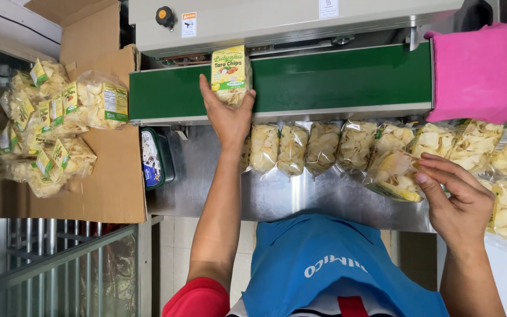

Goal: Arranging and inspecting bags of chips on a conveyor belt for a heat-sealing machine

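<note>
While our left hand (228, 114) grips chip bag (230, 71) on far green belt (335, 82), right hand (456, 196) pinches second bag (393, 173) at near right.

**Tight over the belt, open to the right of my left hand**

The sealing machine housing (289, 20) overhangs the green conveyor belt (335, 82), leaving me only a low slot. A pink cloth (477, 70) blocks the belt's right end. The row of chip bags (324, 147) crowds the steel shelf (289, 196); its near edge is bare. The cardboard box (98, 176) walls off my left.
</note>
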